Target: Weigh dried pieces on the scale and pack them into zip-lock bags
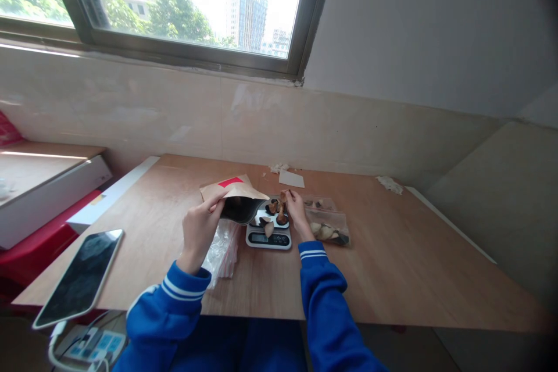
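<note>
My left hand grips the edge of a brown kraft paper bag with a red label; its dark mouth tilts toward the scale. Under and beside the mouth stands a small white kitchen scale. Several dried mushrooms lie on its platform, and one pale piece hangs over the front near the display. My right hand is above the scale's right side, thumb and fingers pinched on a brown dried mushroom piece. The fingers partly hide that piece, and the display digits are too small to read.
Right of the scale lie filled clear zip bags. Empty clear plastic bags lie left of it. Behind are a white card and crumpled tissue; another tissue lies right. A tablet with a cable overhangs the left edge.
</note>
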Motion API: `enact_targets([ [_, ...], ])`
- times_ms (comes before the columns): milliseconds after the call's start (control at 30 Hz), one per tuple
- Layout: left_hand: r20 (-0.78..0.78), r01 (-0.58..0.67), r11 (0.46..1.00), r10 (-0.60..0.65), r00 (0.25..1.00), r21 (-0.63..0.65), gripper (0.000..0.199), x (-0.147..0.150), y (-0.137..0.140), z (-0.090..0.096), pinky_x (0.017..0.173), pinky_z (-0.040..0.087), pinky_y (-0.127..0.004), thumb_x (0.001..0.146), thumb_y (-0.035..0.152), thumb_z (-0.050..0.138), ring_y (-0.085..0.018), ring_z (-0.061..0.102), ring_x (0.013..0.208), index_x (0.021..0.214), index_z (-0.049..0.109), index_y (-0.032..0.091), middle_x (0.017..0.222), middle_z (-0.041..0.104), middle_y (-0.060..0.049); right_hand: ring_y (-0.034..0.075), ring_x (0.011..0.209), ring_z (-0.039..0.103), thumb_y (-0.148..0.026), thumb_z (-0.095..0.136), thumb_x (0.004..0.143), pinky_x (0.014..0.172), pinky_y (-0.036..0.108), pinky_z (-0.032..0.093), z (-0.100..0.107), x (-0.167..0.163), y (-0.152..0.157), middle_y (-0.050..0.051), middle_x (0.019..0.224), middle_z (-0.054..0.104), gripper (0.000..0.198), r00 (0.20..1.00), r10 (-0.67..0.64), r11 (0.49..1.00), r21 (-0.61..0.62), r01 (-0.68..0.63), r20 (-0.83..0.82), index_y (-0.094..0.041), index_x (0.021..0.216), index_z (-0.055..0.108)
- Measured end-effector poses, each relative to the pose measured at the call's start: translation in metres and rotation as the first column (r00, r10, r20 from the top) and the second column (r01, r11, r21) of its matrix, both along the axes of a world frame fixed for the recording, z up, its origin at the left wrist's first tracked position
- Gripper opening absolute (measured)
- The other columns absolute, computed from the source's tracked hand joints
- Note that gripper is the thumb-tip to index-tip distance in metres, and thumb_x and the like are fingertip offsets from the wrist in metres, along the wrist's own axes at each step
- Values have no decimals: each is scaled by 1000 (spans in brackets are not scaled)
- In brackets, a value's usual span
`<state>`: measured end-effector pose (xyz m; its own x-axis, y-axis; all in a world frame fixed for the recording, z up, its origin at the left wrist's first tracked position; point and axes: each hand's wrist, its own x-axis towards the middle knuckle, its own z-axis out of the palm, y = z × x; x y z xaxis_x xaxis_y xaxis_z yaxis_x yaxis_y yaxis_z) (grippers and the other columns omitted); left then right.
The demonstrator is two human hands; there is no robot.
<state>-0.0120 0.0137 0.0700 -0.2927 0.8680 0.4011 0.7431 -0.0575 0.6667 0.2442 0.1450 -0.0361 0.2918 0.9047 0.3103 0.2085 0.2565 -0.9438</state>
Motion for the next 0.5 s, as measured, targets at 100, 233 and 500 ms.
enact_targets([
  [100, -7, -3, 1000, 3, 1000, -6, 28, 0, 0, -1, 64, 45, -24, 89, 38, 56, -23, 72, 84, 111, 71, 31, 86, 77, -3, 22, 85, 66, -49, 53, 81, 78, 34, 50, 12, -10, -5, 11, 93, 74, 40, 996, 74, 997, 28, -76, 57, -15, 88, 70],
  [233, -7, -6, 1000, 6, 1000, -10, 28, 0, -1, 1, 63, 44, -24, 89, 37, 55, -22, 72, 83, 111, 71, 31, 86, 77, -3, 21, 84, 64, -40, 62, 78, 79, 34, 49, 23, -33, -7, 6, 89, 74, 27, 976, 163, 985, 22, -168, 145, -19, 91, 72],
  [500, -37, -26, 999, 27, 999, 33, 28, -12, 2, 7, 66, 45, -24, 90, 39, 54, -21, 71, 82, 109, 72, 31, 87, 77, -2, 30, 107, 51, -19, 59, 82, 92, 48, 37, 45, -52, -34, 12, 112, 63, 27, 689, -5, 1000, 9, -1, 724, -20, 109, 64],
])
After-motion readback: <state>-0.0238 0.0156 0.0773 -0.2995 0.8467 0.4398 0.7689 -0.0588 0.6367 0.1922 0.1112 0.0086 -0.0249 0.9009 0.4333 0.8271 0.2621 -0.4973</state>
